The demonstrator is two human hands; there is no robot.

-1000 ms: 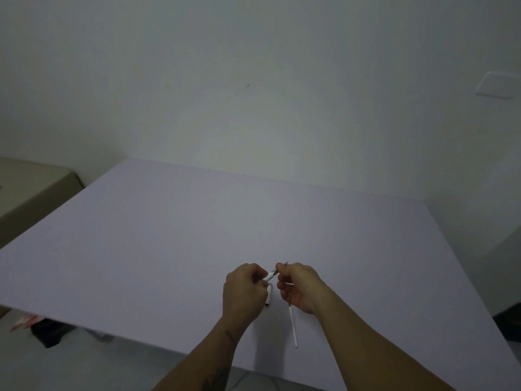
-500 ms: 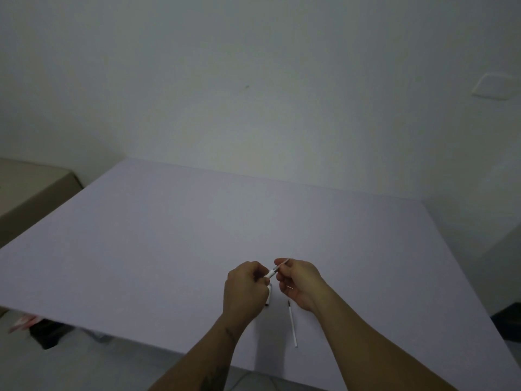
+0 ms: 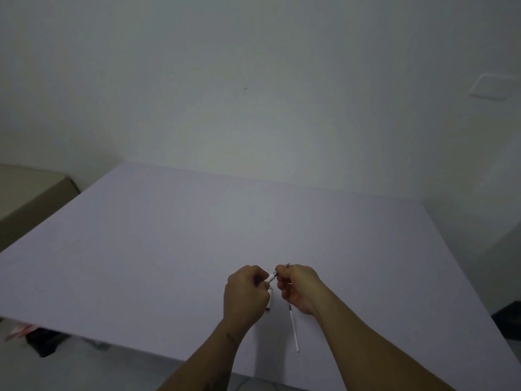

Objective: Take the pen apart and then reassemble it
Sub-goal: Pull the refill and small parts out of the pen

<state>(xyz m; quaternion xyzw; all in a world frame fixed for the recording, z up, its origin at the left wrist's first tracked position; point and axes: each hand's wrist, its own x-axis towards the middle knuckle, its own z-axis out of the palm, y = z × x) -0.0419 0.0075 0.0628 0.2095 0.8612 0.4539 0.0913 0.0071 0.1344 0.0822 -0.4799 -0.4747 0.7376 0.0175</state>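
My left hand is closed around a white pen barrel, whose end pokes out toward the right. My right hand pinches a small dark pen part right at that end; the fingers hide most of it. A thin white ink refill with a dark tip lies on the pale table below my right wrist. Another white pen piece lies on the table just under my left hand, partly hidden.
The table's near edge runs across the lower part of the view, with floor and dark objects below it at left. A beige box stands beyond the left edge. A wall rises close behind the table.
My right hand has shifted slightly up and in toward the barrel end, working the small part. The refill and the other piece on the table have stayed put.
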